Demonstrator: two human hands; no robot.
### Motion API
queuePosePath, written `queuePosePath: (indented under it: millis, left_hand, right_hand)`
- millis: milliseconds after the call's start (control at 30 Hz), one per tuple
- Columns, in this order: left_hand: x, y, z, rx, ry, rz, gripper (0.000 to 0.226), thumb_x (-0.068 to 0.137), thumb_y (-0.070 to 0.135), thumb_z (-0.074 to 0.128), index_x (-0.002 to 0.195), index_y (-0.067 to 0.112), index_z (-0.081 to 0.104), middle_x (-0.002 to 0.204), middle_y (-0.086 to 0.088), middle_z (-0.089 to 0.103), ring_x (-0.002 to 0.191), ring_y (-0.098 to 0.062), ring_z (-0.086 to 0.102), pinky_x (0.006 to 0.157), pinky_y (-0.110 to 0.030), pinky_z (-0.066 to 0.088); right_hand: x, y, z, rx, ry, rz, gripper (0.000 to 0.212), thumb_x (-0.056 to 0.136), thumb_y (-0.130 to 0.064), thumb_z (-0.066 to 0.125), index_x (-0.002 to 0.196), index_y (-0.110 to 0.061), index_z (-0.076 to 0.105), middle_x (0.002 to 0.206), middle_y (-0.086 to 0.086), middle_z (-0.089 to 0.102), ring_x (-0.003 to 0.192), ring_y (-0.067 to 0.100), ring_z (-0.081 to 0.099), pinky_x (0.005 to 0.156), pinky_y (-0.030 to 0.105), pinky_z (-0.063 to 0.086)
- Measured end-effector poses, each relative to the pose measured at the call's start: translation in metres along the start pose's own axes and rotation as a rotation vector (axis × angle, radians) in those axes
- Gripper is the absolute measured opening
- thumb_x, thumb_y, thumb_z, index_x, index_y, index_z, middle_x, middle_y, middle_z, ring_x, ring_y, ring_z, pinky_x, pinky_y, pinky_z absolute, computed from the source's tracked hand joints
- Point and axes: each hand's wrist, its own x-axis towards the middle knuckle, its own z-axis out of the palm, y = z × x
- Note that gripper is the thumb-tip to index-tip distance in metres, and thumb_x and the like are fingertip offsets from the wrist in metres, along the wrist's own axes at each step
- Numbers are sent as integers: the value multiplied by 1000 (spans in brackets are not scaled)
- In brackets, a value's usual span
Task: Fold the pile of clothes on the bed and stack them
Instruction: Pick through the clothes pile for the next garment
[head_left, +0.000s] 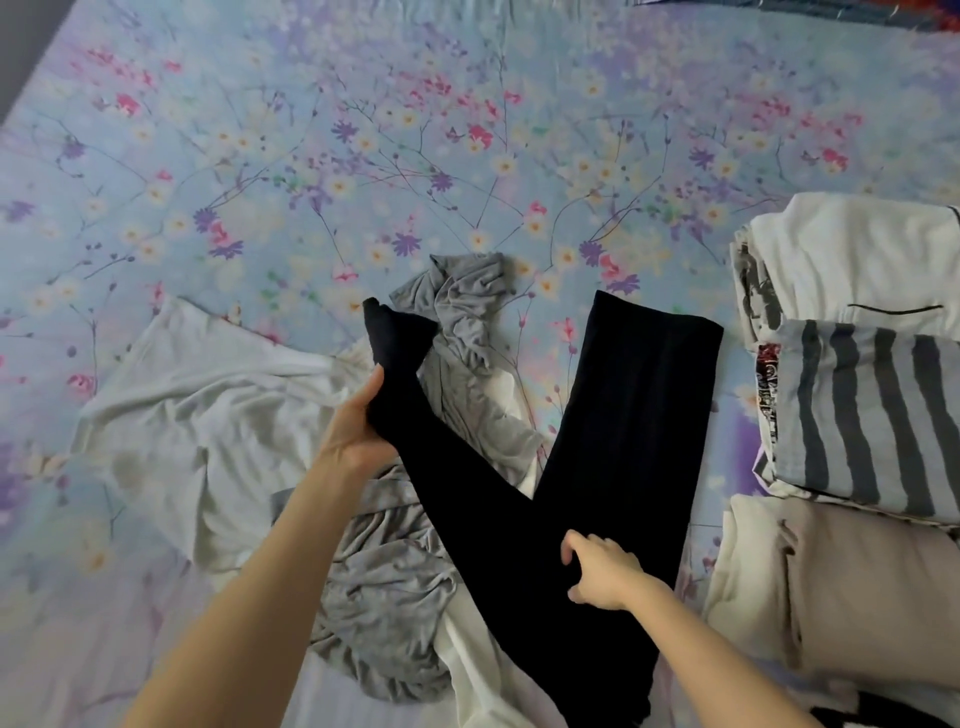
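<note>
Head view: looking down over two bare forearms onto a bed (363, 130) covered by a pale blue sheet printed with pink, purple and yellow flowers.
Hands: two, a left hand (358, 421) and a right hand (597, 571).
Loose clothes: three, namely black trousers (613, 441), a grey garment (384, 587) and a white garment (208, 415).
Folded clothes: three plain to see along the right edge, a white folded piece (857, 260) farthest away, a striped folded piece (872, 415) in the middle, and a beige folded piece (857, 587) nearest. Printed edges of other pieces peek out between them, and their number cannot be told.
Black trousers, look: plain, dark and narrow-legged, spread in a V. The right leg lies flat and smooth. The left leg is raised and its end flops over.
Black trousers, place: in the middle of the bed, lying partly over the crumpled grey garment and the white garment, just left of the folded pieces.
Left hand: curled round the raised left leg near its end, thumb on the near side, holding it off the bed.
Right hand: on the trousers where the two legs meet, fingers and thumb bent toward the cloth. Whether they pinch it cannot be told.
</note>
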Motion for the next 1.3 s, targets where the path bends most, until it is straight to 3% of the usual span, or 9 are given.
queuePosePath:
  millis: [167, 267, 367, 467, 600, 667, 933, 1033, 1300]
  left_hand:
    - [-3, 39, 30, 106, 1, 101, 65, 31, 19, 97, 91, 6, 76, 100, -9, 72, 88, -26, 71, 84, -43, 55]
    - [-10, 56, 49, 158, 117, 186, 38, 69, 29, 76, 99, 8, 69, 105, -6, 68, 93, -25, 68, 89, -42, 50]
    - [-14, 66, 57, 199, 157, 262, 27, 83, 27, 63, 103, 11, 55, 97, -3, 61, 90, -20, 63, 73, -34, 54]
    - [-25, 58, 70, 419, 58, 312, 15, 88, 19, 57, 78, 15, 46, 70, -2, 42, 60, -12, 48, 53, -22, 45]
    - [-50, 24, 104, 650, -55, 451, 9, 94, 4, 50, 88, 8, 55, 80, -4, 67, 73, -14, 66, 65, -25, 56]
    - [-61, 2, 126, 763, -120, 471, 12, 92, 0, 50, 89, 7, 58, 80, -2, 69, 75, -15, 68, 70, -26, 57]
    - [-63, -54, 202, 1507, -252, 437, 21, 93, 8, 54, 102, 23, 67, 77, -2, 66, 71, -13, 63, 74, -29, 56]
    - [-51, -62, 221, 1829, -301, 550, 23, 95, 20, 50, 103, 33, 68, 81, 13, 68, 79, -4, 62, 79, -20, 47]
    - [-6, -58, 216, 1349, -84, 569, 21, 91, 5, 55, 86, 21, 67, 86, -2, 69, 84, -17, 63, 83, -29, 50]
  right_hand:
    - [-3, 2, -5, 37, -45, -24, 32, 85, -21, 63, 103, -29, 38, 108, -2, 42, 107, 21, 43, 87, 36, 36]
    - [-5, 4, -8, 103, -61, -17, 31, 84, -19, 64, 103, -29, 42, 104, -2, 45, 98, 19, 46, 81, 32, 39]
    - [-9, 0, -16, 236, -58, -22, 22, 86, -17, 64, 101, -28, 50, 90, -6, 50, 90, 19, 54, 72, 29, 43]
    - [-23, -22, -41, 465, 169, -65, 26, 90, -19, 62, 115, -22, 57, 106, -3, 60, 97, 14, 59, 90, 30, 49]
    - [-75, -86, -104, 1130, 293, -421, 57, 93, -14, 59, 144, -23, 35, 132, -9, 47, 124, 8, 46, 104, 28, 39]
    - [-96, -111, -128, 1208, 326, -591, 65, 91, -13, 62, 146, -26, 31, 138, -13, 45, 128, 2, 43, 108, 27, 37]
    - [-102, -101, -154, 1375, 579, -602, 39, 82, 12, 63, 102, -22, 58, 95, -5, 65, 92, 5, 65, 79, 17, 51]
    - [-101, -73, -158, 1549, 553, -601, 28, 89, 8, 54, 111, -7, 63, 103, 7, 70, 97, 15, 67, 78, 19, 51]
    - [-88, -4, -183, 1918, 394, -562, 31, 87, 5, 50, 106, -15, 65, 92, 4, 73, 85, 17, 71, 72, 26, 56]
